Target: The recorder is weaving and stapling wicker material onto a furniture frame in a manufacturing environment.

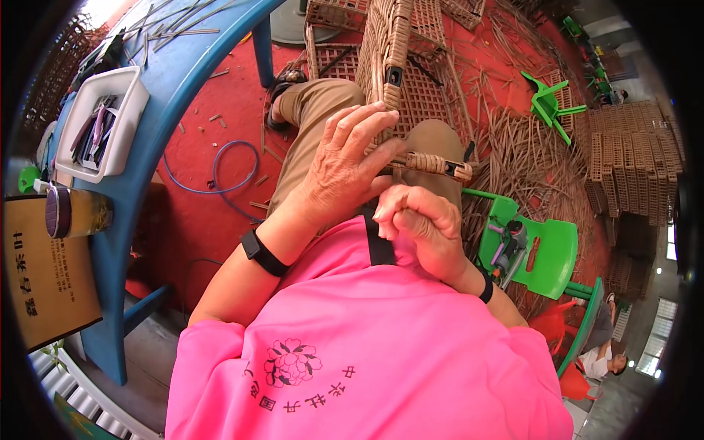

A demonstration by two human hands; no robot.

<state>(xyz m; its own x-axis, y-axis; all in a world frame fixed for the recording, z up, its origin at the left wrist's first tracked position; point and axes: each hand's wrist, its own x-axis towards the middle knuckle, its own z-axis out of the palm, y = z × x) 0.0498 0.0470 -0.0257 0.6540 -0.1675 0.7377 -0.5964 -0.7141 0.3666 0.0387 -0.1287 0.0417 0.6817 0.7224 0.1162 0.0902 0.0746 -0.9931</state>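
Observation:
Upright between my knees stands a woven wicker piece (385,55), its rim wrapped in tan strands over a dark frame. A second wrapped bar (425,163) juts out to the right across my knee. My left hand (345,158) lies against the lower end of the wicker, fingers stretched and thumb apart, the fingertips touching the rim. Just below and to the right, my right hand (424,216) is closed with its fingers curled in toward my chest. Anything inside that hand is hidden.
To the left, a blue table (165,95) bears a white tray (110,158) of tools and a lidded jar (81,211). At my right stands a green chair (546,257) with tools on it. Loose strips (513,161) cover the red floor; stacked woven panels (634,158) stand far right.

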